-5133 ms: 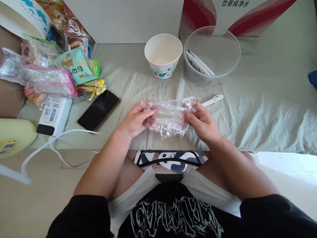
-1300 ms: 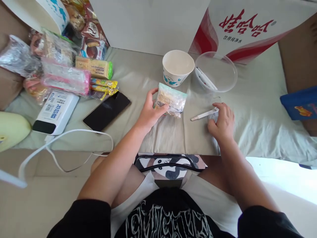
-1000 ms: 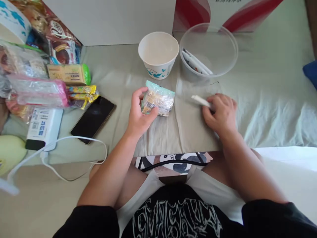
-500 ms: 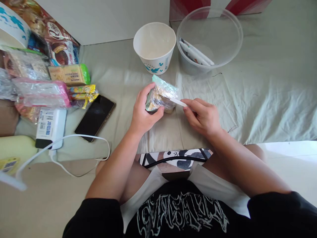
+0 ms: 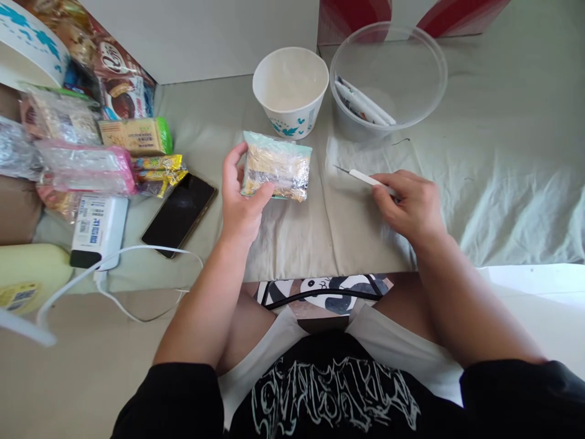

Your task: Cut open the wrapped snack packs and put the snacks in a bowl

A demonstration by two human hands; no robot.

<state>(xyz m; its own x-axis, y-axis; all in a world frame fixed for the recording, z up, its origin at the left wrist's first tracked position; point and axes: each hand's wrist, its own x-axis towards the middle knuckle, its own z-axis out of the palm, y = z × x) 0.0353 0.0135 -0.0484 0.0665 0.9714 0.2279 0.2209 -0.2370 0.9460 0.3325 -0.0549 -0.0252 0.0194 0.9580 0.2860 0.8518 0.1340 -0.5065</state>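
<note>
The right hand [image 5: 409, 204] now grips the slim white-handled metal knife [image 5: 364, 177] clear, right of the flat mint-edged plastic packet [image 5: 280, 163] the left hand [image 5: 243, 206] clasps, nearside of the white paper cup [image 5: 289, 116]; cutting seems paused.

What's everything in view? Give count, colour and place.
Wrapped packet: 1, yellowish, in left hand
Slim tool: 1, white handle, in right hand
Paper buckets: 2, white and blue, middle and upper left
Tub: 1, see-through, beside middle bucket
Slim packets: count unclear, white, in tub
Snack packs: several, mixed colours, left
Phone: 1, black, beside snack packs
Device: 1, white and black, left of phone
Cable: count unclear, white, lower left
Bottle: 1, pale yellow, left edge
Large boxes: 2, white, one partly red, back
Cloth: 1, grey-green, under most items
Panda print: 1, mainly monochrome, below cloth
Left hand: 1, bare, on packet
Right hand: 1, bare, on tool
Shirt: 1, black, bottom
Shorts: 1 pair, white, bottom
</note>
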